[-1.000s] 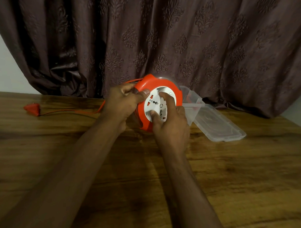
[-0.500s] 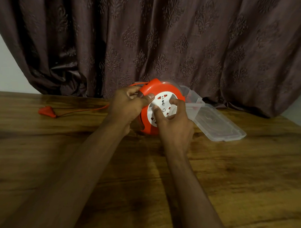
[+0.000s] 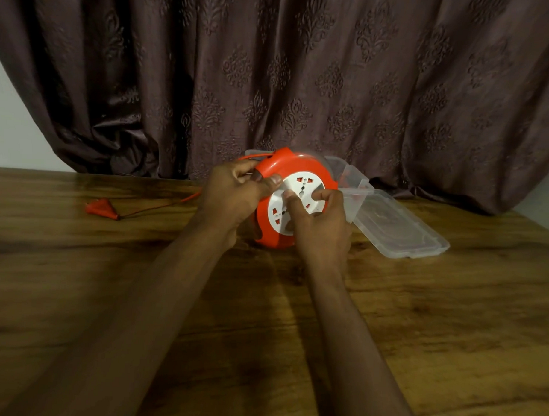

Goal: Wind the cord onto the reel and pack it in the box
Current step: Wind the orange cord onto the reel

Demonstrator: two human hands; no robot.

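Observation:
An orange cord reel (image 3: 302,166) with a white socket disc (image 3: 302,190) stands on edge on the wooden table. My left hand (image 3: 233,197) grips the reel's left rim, thumb across the front. My right hand (image 3: 319,222) has its fingers curled on the white disc. A thin orange cord (image 3: 161,207) runs left from the reel to an orange plug (image 3: 100,208) lying on the table. Behind the reel stands a clear plastic box (image 3: 352,176), partly hidden by it.
The box's clear lid (image 3: 400,227) lies flat on the table, right of the reel. A dark patterned curtain (image 3: 287,77) hangs along the table's far edge. The wooden table (image 3: 449,323) stretches toward me under both forearms.
The white disc has turned under my right hand. The plug has slid right along the table toward the reel as cord went in. My left hand kept its grip.

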